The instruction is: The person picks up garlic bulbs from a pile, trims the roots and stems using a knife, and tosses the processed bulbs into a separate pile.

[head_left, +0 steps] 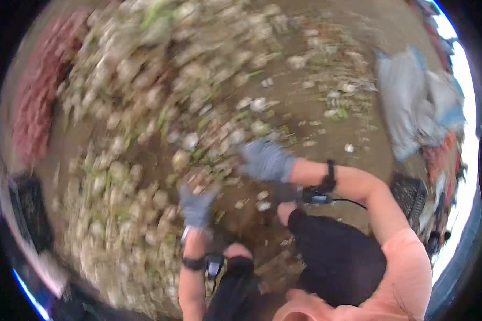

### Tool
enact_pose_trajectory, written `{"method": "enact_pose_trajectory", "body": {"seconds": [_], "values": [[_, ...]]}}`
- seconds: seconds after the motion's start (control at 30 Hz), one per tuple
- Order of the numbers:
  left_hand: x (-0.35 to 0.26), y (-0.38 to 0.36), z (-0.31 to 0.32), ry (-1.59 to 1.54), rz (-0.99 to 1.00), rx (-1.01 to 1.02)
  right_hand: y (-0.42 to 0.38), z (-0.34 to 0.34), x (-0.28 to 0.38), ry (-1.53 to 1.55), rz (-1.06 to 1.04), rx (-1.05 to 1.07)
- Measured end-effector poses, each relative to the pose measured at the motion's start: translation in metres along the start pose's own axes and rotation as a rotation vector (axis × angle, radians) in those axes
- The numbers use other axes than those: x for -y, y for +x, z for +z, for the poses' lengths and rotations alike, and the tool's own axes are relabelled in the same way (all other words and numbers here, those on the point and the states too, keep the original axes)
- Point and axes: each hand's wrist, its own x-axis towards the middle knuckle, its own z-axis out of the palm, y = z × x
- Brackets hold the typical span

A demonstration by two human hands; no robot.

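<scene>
My left hand (197,207), in a grey glove, reaches forward with thumb and fingers apart. Pale, reddish-brown bulbs (200,184) lie right at its fingertips. To the right, my right hand (266,160) wears a grey glove too and is smeared by motion; I cannot tell whether it holds anything. Its fingers point left toward a loose cluster of whitish bulbs (190,141) that look like garlic. A large heap of bulbs with green and dry stalks (118,214) spreads along the left, and another heap (198,43) lies ahead.
Red net sacks (51,85) line the far left, with a black crate (31,211) below them. White-and-blue sacks (412,101) lie at the right, near a dark crate (409,198). Scattered bulbs and scraps cover the brown ground (316,144). My knees (337,251) are bent close behind my hands.
</scene>
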Motion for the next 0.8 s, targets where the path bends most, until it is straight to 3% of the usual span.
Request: {"method": "enact_pose_trajectory", "body": {"seconds": [0.07, 0.1, 0.17, 0.2, 0.27, 0.3, 0.4, 0.43, 0.5, 0.53, 0.57, 0.6, 0.67, 0.73, 0.77, 0.8], "values": [[0.018, 0.007, -0.001, -0.076, 0.047, 0.155, -0.003, -0.002, 0.014, -0.29, -0.008, 0.091], [0.048, 0.019, -0.008, -0.074, 0.037, 0.121, 0.001, 0.002, 0.021, -0.289, -0.04, 0.107], [0.086, 0.037, -0.015, 1.018, 0.898, 0.197, -0.002, 0.006, 0.029, -0.361, -0.179, 0.095], [0.09, 0.035, -0.012, 1.017, 0.892, 0.197, -0.002, 0.007, 0.032, -0.361, -0.181, 0.1], [0.062, 0.021, 0.0, -0.166, 0.131, 0.359, -0.003, 0.01, 0.039, -0.41, -0.289, 0.005], [0.079, 0.023, 0.006, -0.389, 0.091, 0.343, -0.003, 0.014, 0.036, -0.397, -0.319, -0.027], [0.041, 0.009, 0.0, -0.559, -0.078, 0.331, -0.006, 0.013, 0.035, -0.442, -0.365, -0.06], [0.026, 0.006, -0.002, -0.559, -0.079, 0.331, -0.005, 0.012, 0.03, -0.44, -0.364, -0.059], [0.005, 0.002, -0.005, 0.224, 0.234, 0.347, -0.002, 0.006, 0.005, -0.48, -0.322, -0.075], [0.005, -0.008, -0.005, 0.224, 0.233, 0.345, -0.002, 0.006, -0.029, -0.414, -0.239, -0.071], [0.005, -0.02, -0.006, 0.022, 0.197, 0.252, 0.0, 0.004, -0.06, -0.355, -0.168, -0.074], [0.006, -0.024, -0.008, -0.178, 0.159, 0.169, -0.005, -0.002, -0.063, -0.36, -0.171, -0.081], [0.007, -0.021, -0.006, -0.247, 0.099, 0.184, -0.017, -0.007, -0.062, -0.473, 0.078, -0.082], [0.008, -0.014, -0.005, -0.353, 0.0, 0.257, -0.012, 0.01, -0.057, -0.321, 0.069, -0.121], [0.007, -0.012, -0.002, -0.279, 0.199, 0.256, -0.004, 0.012, -0.052, -0.181, 0.049, -0.169], [0.005, -0.011, -0.002, -0.285, 0.199, 0.259, -0.003, 0.014, -0.046, -0.186, 0.053, -0.168]]}}
